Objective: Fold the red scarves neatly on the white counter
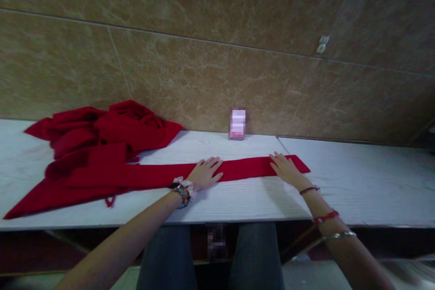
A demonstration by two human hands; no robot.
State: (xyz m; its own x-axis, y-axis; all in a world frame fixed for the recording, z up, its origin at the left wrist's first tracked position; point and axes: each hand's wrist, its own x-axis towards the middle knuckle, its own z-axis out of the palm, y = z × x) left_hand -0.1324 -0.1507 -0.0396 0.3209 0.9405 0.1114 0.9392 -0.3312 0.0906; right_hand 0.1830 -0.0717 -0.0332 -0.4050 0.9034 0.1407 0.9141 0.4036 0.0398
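Resting left hand (205,175) palm-down on middle of long red strip (246,169), fingers spread; laying right hand (286,170) palm-down near strip's right end. Wearing pink scrunchie (190,186) on left arm (142,231), red bracelet (326,217) and silver bangle (339,235) on right arm (360,253). Also in view: heaped red cloth (112,127) at left on white tabletop (356,186), touching strip; hard to tell whether joined. At tabletop's far edge, close to brown wall (204,77), small pixelated object (237,124). Below near edge, blue jeans (166,258).

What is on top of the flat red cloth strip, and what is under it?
The left hand lies on the strip, the right hand near its right end. White table shows along its edges; whatever lies directly beneath is covered.
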